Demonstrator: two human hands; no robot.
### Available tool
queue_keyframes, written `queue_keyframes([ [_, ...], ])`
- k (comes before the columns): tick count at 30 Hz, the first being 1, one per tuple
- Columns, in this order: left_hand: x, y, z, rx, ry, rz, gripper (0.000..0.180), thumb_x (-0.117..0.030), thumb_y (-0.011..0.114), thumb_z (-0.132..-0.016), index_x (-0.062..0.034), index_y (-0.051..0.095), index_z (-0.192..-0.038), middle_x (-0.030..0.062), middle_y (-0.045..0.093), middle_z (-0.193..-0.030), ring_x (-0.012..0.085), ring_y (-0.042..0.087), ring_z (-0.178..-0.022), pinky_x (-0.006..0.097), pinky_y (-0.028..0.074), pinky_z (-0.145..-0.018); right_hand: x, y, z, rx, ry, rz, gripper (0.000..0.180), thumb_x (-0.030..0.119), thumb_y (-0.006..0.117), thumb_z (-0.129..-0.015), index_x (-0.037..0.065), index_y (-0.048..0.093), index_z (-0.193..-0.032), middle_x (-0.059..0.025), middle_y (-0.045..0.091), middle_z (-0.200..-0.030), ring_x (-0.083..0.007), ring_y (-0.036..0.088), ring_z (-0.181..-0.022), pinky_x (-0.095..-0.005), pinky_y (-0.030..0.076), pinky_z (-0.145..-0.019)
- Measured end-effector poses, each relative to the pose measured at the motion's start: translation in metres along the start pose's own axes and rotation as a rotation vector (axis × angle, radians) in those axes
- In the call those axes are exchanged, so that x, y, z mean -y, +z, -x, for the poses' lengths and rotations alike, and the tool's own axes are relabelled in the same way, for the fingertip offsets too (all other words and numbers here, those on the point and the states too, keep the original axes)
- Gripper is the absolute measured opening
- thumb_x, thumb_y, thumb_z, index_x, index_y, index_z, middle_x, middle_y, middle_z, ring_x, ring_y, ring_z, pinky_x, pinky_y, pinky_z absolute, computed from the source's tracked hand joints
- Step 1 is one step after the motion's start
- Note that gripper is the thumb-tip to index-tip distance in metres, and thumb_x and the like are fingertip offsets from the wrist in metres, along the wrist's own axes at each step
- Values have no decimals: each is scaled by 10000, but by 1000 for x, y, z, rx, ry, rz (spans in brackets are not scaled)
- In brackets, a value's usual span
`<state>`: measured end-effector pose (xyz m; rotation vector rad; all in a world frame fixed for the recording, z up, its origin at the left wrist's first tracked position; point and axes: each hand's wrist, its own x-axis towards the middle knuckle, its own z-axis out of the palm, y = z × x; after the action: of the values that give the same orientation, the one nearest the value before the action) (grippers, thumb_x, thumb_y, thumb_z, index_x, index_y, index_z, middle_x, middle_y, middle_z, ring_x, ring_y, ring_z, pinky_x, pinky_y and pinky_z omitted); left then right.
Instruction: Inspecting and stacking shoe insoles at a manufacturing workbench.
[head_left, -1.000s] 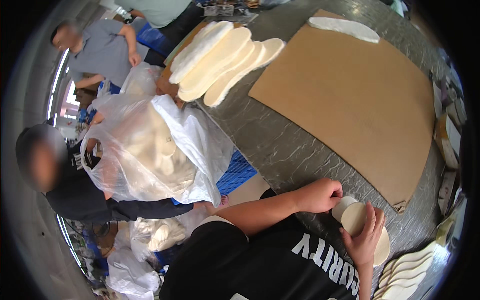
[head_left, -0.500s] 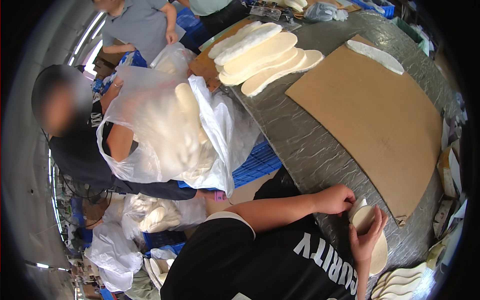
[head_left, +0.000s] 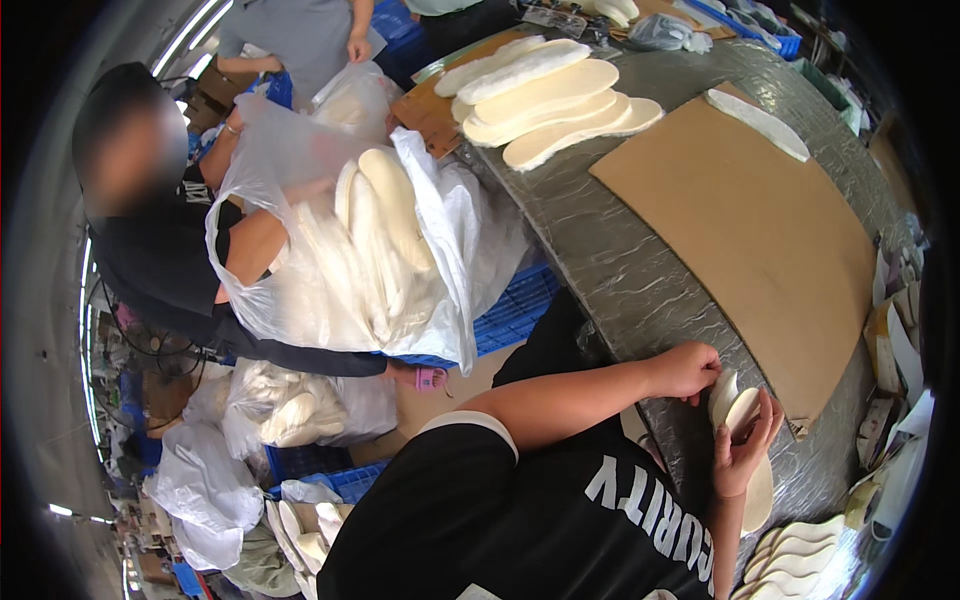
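At the near edge of the table, my right hand (head_left: 746,452) is closed around a cream insole (head_left: 742,409), thumb on one side and fingers on the other. Beside it another pale insole piece (head_left: 721,398) curves upward. My left hand (head_left: 684,371) is closed in a pinch just left of these pieces; what its fingertips hold, if anything, is hidden. Another insole (head_left: 759,497) extends from beneath my right wrist. Several wavy-edged insoles (head_left: 795,556) lie stacked nearer the lower right.
A brown board (head_left: 740,230) covers much of the grey table, with one fleecy insole (head_left: 758,124) on it. More insoles (head_left: 540,95) are piled at the far left corner. To the left, a co-worker (head_left: 150,240) reaches into a plastic bag of insoles (head_left: 360,250) above a blue crate (head_left: 515,312).
The whole view has shifted slightly. The insole tips by my hands stand a little farther apart. Insoles in the co-worker's bag, blurred before, now show clearly.
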<state>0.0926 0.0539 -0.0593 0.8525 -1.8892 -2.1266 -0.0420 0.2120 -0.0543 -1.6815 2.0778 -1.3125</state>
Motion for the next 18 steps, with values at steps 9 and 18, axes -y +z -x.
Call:
queue_keyframes([
  [9, 1, -1, -3, 47, 25, 9, 214, -195, 604, -908, 9, 666, -923, 58, 665, -731, 115, 584, -535, 260, 463, -475, 9, 2, 0, -45, -43, 77, 751, 470, 646, -842, 6, 416, -1386, -178, 434, -1258, -327, 445, -1170, -416, 348, -1007],
  [18, 12, 9, -9, -97, 51, 72, 177, -151, 585, -915, 10, 645, -875, 60, 635, -678, 122, 579, -533, 268, 475, -485, -4, 0, 10, -58, 49, 58, 834, 471, 747, -756, 46, 424, -1397, -148, 456, -1211, -287, 484, -1079, -372, 404, -925],
])
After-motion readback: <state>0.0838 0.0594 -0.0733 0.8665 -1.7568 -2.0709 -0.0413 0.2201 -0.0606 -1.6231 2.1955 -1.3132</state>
